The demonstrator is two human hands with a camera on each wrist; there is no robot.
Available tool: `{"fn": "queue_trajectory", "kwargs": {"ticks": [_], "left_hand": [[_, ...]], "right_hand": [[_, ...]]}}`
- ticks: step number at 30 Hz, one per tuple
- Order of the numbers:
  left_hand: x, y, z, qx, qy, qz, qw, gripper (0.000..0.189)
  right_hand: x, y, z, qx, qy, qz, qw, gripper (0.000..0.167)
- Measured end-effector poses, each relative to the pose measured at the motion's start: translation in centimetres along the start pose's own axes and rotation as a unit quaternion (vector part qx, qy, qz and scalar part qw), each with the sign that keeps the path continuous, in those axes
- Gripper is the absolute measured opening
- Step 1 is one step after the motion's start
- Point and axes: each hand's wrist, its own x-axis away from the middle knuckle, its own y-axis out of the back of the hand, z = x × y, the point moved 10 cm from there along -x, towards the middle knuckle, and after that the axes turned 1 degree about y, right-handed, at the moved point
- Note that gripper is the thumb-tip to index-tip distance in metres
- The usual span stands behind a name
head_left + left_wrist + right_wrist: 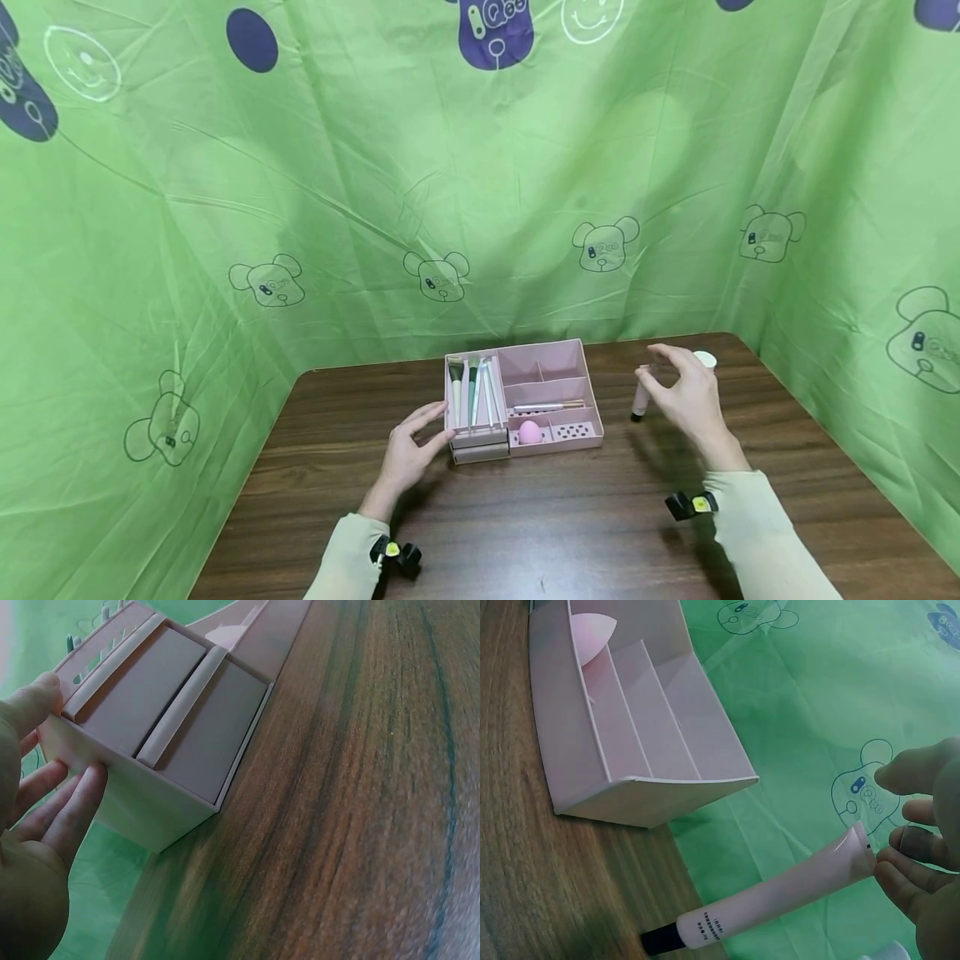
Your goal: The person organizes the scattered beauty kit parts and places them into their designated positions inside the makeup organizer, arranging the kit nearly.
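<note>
A pink makeup organizer with drawers and compartments stands on the table. My left hand touches its left front corner; in the left wrist view the thumb lies at the upper front edge and the fingers rest by the side wall. To the organizer's right, a pale pink squeeze tube stands upright on its black cap. My right hand is beside the tube's top, thumb and forefinger spread apart with nothing between them. Whether a lower finger touches the tube's crimped end, I cannot tell.
Several makeup brushes stand in the organizer's left section. Another brush lies in a middle compartment, and a pink makeup sponge sits in front. A white round-topped item is behind my right hand. Green printed cloth surrounds the table.
</note>
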Motion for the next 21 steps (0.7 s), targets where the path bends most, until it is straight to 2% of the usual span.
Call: {"fn": "queue_trajectory", "kwargs": {"ticks": [7, 15, 21], "left_hand": [[-0.02, -0.04, -0.16, 0.020, 0.005, 0.003, 0.9998, 0.046], [-0.06, 0.01, -0.43, 0.002, -0.004, 0.000, 1.0000, 0.047], [0.06, -0.09, -0.31, 0.022, 0.004, 0.005, 0.9997, 0.046]], "right_hand": [[-0.02, -0.15, -0.58, -0.003, -0.011, 0.002, 0.9999, 0.043], [-0.13, -0.31, -0.51, 0.004, 0.011, 0.000, 0.9999, 0.038], [0.00, -0.40, -0.75, 0.001, 0.020, -0.005, 0.9998, 0.035]]}}
